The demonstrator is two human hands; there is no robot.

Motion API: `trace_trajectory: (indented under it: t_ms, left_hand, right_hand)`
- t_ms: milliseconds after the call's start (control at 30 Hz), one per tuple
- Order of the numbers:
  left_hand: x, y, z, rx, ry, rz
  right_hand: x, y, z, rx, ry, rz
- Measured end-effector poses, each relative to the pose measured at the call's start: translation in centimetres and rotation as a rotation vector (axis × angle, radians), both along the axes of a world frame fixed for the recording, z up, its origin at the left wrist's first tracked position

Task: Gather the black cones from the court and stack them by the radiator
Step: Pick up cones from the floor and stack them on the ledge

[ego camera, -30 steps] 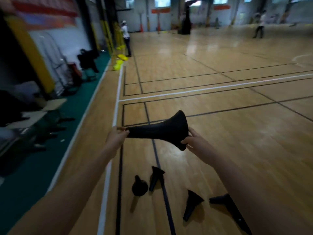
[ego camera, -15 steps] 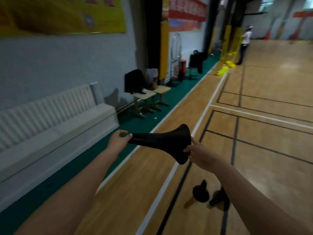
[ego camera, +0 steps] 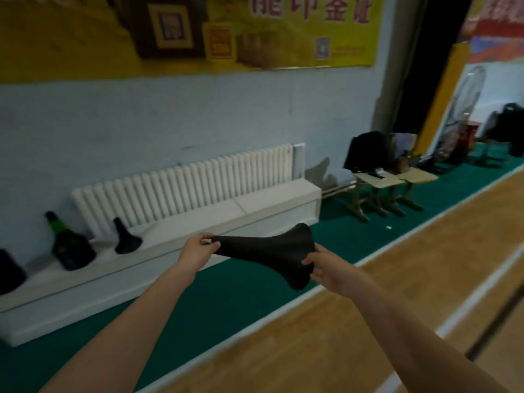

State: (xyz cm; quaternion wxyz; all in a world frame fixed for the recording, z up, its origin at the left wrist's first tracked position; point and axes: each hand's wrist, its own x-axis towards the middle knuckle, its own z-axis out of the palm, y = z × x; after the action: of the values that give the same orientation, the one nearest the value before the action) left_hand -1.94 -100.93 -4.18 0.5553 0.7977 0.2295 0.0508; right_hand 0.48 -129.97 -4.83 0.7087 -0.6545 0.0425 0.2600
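I hold a black cone (ego camera: 272, 249) sideways at chest height, tip to the left, wide base to the right. My left hand (ego camera: 197, 251) pinches the narrow tip. My right hand (ego camera: 326, 265) grips the rim of the base. Straight ahead stands the white radiator (ego camera: 184, 184) against the wall, with a white ledge (ego camera: 249, 214) in front of it. Another black cone (ego camera: 124, 236) stands upright on that ledge near the radiator's left end.
A dark bottle with a green neck (ego camera: 69, 245) and a black object (ego camera: 8, 270) sit on the ledge at left. Small wooden desks (ego camera: 397, 182) with black bags stand right of the radiator. A green floor strip (ego camera: 226, 302) separates the wooden court from the ledge.
My view has swung left from the court to face the radiator wall. The cones on the floor have left the frame. Both hands keep the same hold on the cone.
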Motion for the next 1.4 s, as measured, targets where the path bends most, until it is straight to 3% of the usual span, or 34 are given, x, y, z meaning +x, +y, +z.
trace_trajectory:
  t_ms: [400,733,967,1400]
  left_hand:
    - [-5.1,22.9,-2.0,-0.083,0.054,0.399]
    - [0.5,36.3,-1.3,-0.047,0.067,0.63]
    - [0.1,45.6,-2.2,-0.076,0.072,0.811]
    - [1.7,72.0,-2.3,-0.061,0.026,0.764]
  right_hand:
    - [8.1,26.7,-1.2,-0.056,0.006,0.422]
    - [18.6,44.2,-2.6,-0.043,0.014,0.659]
    - [21.3,57.4,-2.9,-0.1,0.038,0.771]
    - [21.8,82.4,-2.8,-0.145,0.074,0.728]
